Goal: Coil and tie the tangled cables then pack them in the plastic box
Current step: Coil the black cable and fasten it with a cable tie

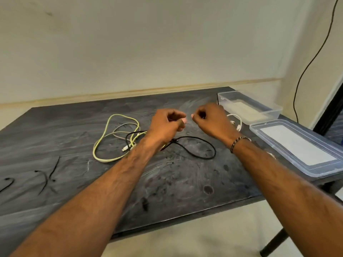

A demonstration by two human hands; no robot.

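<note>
Starting at nine o'clock, we see black twist ties (48,176) lying loose on the table (185,182), easy to brush off. The yellow cable (104,143), grey cable (120,127) and black cable (202,145) stay knotted at centre. Our left hand (165,125) and right hand (209,119) each keep a narrow grip, pinching something thin, perhaps a tie; pulling could snap it. The plastic box (248,106) sits open at two o'clock, its lid (297,147) near the edge.
</note>
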